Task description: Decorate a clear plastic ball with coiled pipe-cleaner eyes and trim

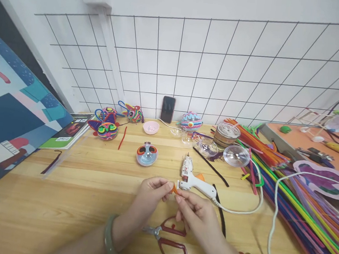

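On the table (87, 203) we see the left hand (152, 191) and right hand (200, 214) close together, both pinching one thing; the glue gun (198, 184) (white, orange-triggered) just beyond; scissors (171, 242) beneath; and, between the fingertips, the small orange piece (174, 189).

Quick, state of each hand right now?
Left hand: closed, fingertips pinching a small orange piece.
Right hand: closed, fingertips pinching the same orange piece at its other end.
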### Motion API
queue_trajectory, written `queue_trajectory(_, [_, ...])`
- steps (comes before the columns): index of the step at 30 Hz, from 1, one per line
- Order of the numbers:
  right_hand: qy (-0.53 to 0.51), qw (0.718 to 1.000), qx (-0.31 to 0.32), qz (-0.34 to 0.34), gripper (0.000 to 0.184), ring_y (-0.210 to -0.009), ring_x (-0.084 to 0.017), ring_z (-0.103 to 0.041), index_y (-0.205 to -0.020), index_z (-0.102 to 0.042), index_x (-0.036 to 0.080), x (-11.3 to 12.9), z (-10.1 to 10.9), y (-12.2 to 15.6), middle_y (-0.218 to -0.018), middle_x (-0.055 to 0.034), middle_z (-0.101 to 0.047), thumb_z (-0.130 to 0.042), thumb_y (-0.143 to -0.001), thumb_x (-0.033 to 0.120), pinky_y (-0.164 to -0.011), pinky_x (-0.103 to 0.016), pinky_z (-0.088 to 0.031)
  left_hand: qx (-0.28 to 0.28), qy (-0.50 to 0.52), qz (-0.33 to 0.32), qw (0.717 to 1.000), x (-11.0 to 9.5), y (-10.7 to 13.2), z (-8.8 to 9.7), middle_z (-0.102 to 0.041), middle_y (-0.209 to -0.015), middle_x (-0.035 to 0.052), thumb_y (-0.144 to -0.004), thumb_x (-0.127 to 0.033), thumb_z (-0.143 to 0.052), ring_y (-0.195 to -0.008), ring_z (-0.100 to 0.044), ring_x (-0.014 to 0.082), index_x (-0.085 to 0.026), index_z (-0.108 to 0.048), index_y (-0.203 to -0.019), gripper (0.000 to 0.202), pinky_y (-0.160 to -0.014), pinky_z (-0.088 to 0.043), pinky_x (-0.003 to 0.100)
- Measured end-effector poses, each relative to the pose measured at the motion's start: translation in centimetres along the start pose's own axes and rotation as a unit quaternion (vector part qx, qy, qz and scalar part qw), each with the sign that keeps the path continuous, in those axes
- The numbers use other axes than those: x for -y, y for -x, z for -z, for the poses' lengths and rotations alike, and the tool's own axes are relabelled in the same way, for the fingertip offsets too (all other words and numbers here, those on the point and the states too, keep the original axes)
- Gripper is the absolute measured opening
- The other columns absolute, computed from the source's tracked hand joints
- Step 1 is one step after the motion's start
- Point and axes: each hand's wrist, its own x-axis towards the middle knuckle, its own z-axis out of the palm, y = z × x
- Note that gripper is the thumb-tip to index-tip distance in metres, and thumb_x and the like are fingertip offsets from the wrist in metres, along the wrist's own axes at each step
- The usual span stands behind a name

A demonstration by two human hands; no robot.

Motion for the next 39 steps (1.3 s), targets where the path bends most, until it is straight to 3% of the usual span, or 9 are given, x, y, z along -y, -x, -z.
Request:
queue_trajectory(4, [-0.095,0.994,0.010,-0.060,0.048,-0.031,-0.006,-0.043,-0.098,-0.064,0.013,0.5,0.0,-0.1,-0.049,0.0025,-0.059,-0.052,-0.080,0.056,-0.033,-0.016,-0.032,0.010,-0.019,-0.006,1.000,-0.2,0.0,-0.1,-0.051,-0.049,-0.0028,-0.061,-0.041,-0.073,-0.048,-0.042,0.0081,-0.013,-0.062,-0.058,0.030,-0.052,-0.033,0.022])
queue_trajectory(13, [-0.075,0.997,-0.003,-0.031,0.039,-0.037,-0.007,-0.051,-0.085,-0.067,0.014,0.5,-0.2,-0.1,-0.053,0.0011,-0.060,-0.054,-0.082,0.050,-0.038,-0.018,-0.036,0.008,-0.049,-0.050,0.997,-0.2,0.5,-0.6,-0.051,-0.054,-0.0018,-0.063,-0.041,-0.072,-0.049,-0.041,0.0075,-0.013,-0.067,-0.058,0.028,-0.050,-0.033,0.023])
queue_trajectory(21, [-0.133,0.988,0.018,-0.079,0.028,-0.031,-0.005,-0.048,-0.063,-0.063,0.013,0.7,1.2,-0.8,-0.045,0.0009,-0.062,-0.065,-0.073,0.040,-0.035,-0.015,-0.033,0.079,0.068,0.091,0.990,0.2,-0.1,-0.1,-0.053,-0.051,-0.0002,-0.062,-0.055,-0.069,-0.045,-0.044,0.0077,-0.011,-0.064,-0.062,0.044,-0.045,-0.032,0.022])
queue_trajectory(25, [-0.142,0.983,0.051,-0.105,0.027,-0.029,-0.005,-0.047,-0.058,-0.062,0.013,0.6,1.7,-1.3,-0.042,0.0002,-0.062,-0.067,-0.069,0.037,-0.034,-0.015,-0.034,0.093,0.051,0.124,0.987,-0.1,-0.4,0.2,-0.056,-0.054,0.0013,-0.063,-0.060,-0.065,-0.045,-0.047,0.0085,-0.010,-0.065,-0.068,0.050,-0.044,-0.032,0.022])
queue_trajectory(29, [-0.131,0.981,0.073,-0.126,0.025,-0.027,-0.005,-0.044,-0.059,-0.062,0.013,0.3,1.5,-1.3,-0.040,0.0009,-0.061,-0.066,-0.068,0.036,-0.032,-0.015,-0.032,0.128,-0.037,0.095,0.987,0.0,-0.5,0.7,-0.053,-0.049,-0.0003,-0.065,-0.057,-0.064,-0.042,-0.044,0.0076,-0.011,-0.062,-0.061,0.046,-0.045,-0.033,0.022])
queue_trajectory(34, [-0.076,0.983,0.093,-0.137,0.027,-0.027,-0.005,-0.043,-0.057,-0.060,0.015,0.1,1.2,-1.1,-0.040,0.0020,-0.060,-0.063,-0.069,0.039,-0.032,-0.015,-0.030,0.175,-0.132,0.050,0.974,0.0,-0.4,1.1,-0.052,-0.050,-0.0026,-0.064,-0.046,-0.070,-0.045,-0.042,0.0073,-0.012,-0.065,-0.066,0.034,-0.046,-0.031,0.022])
queue_trajectory(39, [-0.045,0.985,0.086,-0.145,0.035,-0.030,-0.006,-0.047,-0.068,-0.060,0.014,0.5,1.4,-1.1,-0.044,0.0023,-0.061,-0.062,-0.069,0.049,-0.034,-0.016,-0.033,0.140,-0.138,0.011,0.980,-0.3,-0.4,0.9,-0.054,-0.051,-0.0022,-0.063,-0.041,-0.071,-0.051,-0.041,0.0080,-0.012,-0.064,-0.061,0.030,-0.052,-0.033,0.022])
